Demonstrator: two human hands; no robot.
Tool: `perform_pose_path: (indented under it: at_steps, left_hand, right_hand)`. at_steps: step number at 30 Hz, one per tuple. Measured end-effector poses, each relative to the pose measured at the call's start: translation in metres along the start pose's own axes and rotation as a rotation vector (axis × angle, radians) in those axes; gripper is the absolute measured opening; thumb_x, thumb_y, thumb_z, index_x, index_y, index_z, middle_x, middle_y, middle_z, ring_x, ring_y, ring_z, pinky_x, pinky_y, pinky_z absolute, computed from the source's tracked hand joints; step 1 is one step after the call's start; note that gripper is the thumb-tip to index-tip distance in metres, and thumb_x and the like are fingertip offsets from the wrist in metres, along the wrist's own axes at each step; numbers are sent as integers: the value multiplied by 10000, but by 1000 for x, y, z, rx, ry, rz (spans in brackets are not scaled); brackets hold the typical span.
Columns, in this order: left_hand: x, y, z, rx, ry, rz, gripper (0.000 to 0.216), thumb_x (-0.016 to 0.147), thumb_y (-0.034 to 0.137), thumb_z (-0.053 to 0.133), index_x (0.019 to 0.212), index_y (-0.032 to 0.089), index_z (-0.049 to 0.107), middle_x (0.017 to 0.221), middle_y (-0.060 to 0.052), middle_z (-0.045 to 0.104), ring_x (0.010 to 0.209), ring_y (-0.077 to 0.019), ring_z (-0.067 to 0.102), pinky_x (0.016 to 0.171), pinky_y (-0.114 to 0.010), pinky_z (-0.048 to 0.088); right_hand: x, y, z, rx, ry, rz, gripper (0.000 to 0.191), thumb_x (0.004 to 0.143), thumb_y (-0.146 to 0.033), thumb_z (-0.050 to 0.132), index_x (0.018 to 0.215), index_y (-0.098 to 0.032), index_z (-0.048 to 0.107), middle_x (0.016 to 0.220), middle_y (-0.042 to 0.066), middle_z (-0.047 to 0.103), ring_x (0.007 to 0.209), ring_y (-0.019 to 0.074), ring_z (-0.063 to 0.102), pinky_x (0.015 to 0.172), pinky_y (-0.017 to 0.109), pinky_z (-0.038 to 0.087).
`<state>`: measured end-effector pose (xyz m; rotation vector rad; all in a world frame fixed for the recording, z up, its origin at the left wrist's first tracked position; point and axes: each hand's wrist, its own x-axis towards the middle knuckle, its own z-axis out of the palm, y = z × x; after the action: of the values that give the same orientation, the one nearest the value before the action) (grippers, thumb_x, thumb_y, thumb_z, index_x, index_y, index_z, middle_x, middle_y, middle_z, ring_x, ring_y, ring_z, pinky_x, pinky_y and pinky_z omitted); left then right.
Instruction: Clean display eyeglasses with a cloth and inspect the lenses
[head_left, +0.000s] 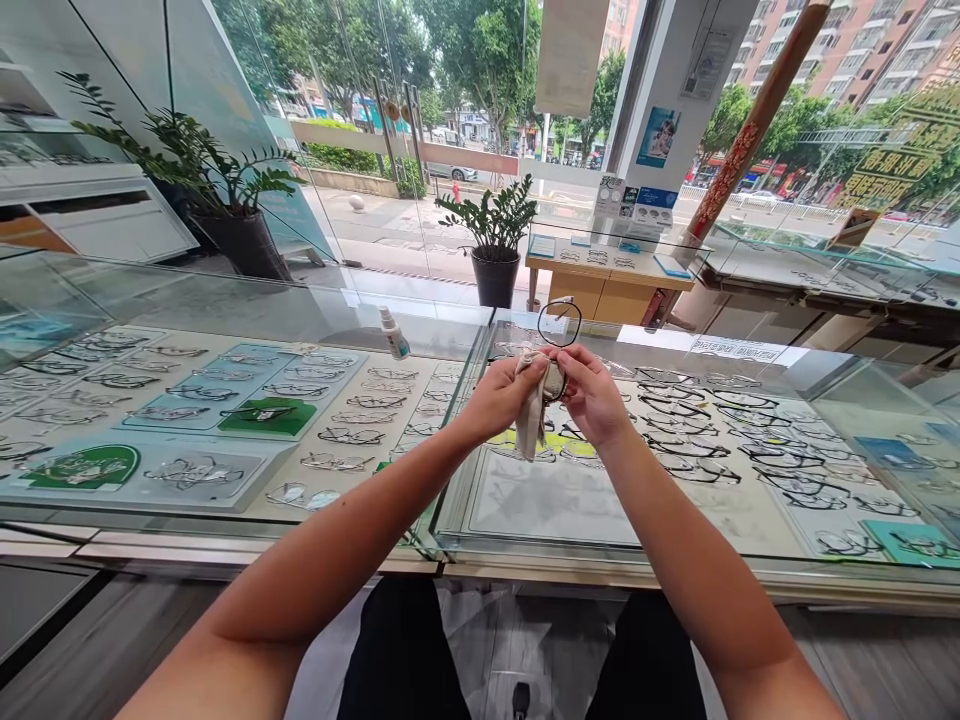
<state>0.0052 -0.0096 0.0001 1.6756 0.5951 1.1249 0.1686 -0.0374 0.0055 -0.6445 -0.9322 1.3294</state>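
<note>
My right hand (596,395) is closed on a pair of round, dark-rimmed glasses (580,322), held on end over the glass counter. One rim stands above my fingers; the other is partly hidden between my hands. In my left hand (499,395) a pale cleaning cloth (529,425) is pinched against the lower lens, its loose end hanging down. Both hands meet at the glasses, the fingers bent close together. A small white spray bottle (394,335) stands on the counter top to the left of my hands.
Beneath the glass counter top (360,548), rows of eyeglass frames (679,425) lie on display trays. Beyond the counter stand a potted plant (495,270) and a wooden display table (607,295). Another large plant (240,235) is at the left, before the glass wall.
</note>
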Motion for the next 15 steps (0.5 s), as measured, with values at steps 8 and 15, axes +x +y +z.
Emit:
perform_pose_path:
  at_steps: [8, 15]
  left_hand:
    - [1, 3, -11, -170, -258, -44, 558, 924, 659, 859, 1040, 130, 724, 888, -40, 678, 766, -146, 588, 714, -262, 502]
    - [-1, -3, -11, -108, -201, -116, 548, 866, 569, 931, 1115, 120, 740, 933, -65, 735, 788, -161, 665, 714, -260, 532]
  right_hand:
    - [8, 2, -9, 87, -3, 16, 327, 674, -418, 1042, 818, -247, 804, 1007, 13, 860, 883, 162, 743, 733, 234, 632]
    - [7, 3, -8, 130, -7, 92, 322, 694, -390, 1025, 843, -238, 784, 1020, -7, 844, 661, 85, 624, 412, 164, 393]
